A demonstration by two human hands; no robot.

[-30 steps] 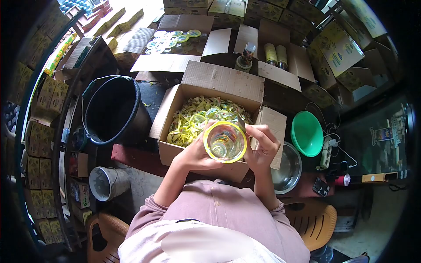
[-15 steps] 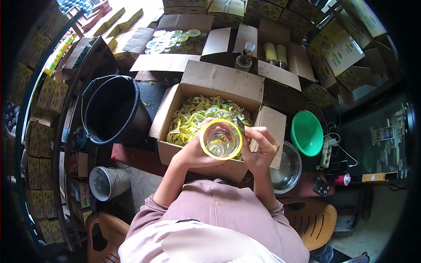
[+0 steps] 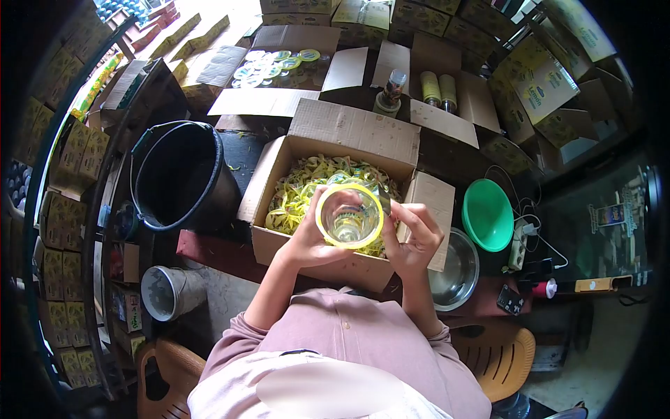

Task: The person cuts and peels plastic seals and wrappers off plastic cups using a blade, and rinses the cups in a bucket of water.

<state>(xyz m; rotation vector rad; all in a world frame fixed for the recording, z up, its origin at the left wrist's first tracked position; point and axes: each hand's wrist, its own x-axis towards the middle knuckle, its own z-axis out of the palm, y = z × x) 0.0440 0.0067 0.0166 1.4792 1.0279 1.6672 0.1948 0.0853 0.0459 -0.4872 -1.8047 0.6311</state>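
Observation:
My left hand [image 3: 308, 237] is wrapped round a clear plastic cup [image 3: 347, 227], its open mouth tilted up towards me and edged with a yellow rim. The fingers of my right hand [image 3: 417, 241] are pinched on a small dark blade [image 3: 384, 201], which sits against or very near the right side of that rim; exact contact is hard to see. Both hands are above the near side of an open cardboard box [image 3: 352, 126]. Curled yellow and clear plastic trimmings [image 3: 296, 199] fill this box.
A black bucket [image 3: 174, 178] stands left of the box, with a grey pail [image 3: 171, 292] lower down. To the right are a green basin [image 3: 487, 214] and a metal bowl [image 3: 455, 272]. Behind, another open box holds round lids [image 3: 269, 66]; stacked cups [image 3: 431, 87] lie further right.
The cup has shifted slightly up and left and turned in my left hand, so its inside looks different. My right hand and the blade have barely moved.

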